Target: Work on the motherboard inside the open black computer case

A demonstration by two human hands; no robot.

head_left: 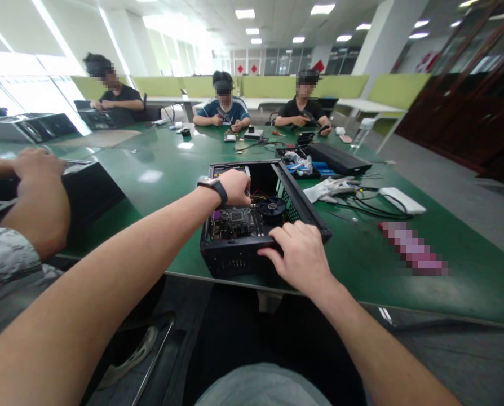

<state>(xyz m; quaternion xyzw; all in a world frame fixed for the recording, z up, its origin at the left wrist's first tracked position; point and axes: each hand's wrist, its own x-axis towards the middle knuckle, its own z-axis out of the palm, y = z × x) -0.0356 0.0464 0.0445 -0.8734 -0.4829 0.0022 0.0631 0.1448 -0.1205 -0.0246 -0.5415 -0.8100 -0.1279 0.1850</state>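
Observation:
A black computer case (229, 262) lies open on the green table in front of me. Inside it show a motherboard (237, 219), a round black CPU fan (272, 207) and some thin coloured wires (260, 195). My left hand (235, 187), with a dark watch on its wrist, reaches over the far part of the board. Its fingers are closed together; what they hold, if anything, is hidden. My right hand (300, 251) grips the case's near right edge, fingers over the rim and thumb on the outside.
White gloves (330, 189), black cables (370, 203) and a white box (402, 201) lie to the right of the case. Behind them is an open tool case (336, 159). At left, a neighbour's arm (40, 197) rests by another case (91, 189). People sit across the table.

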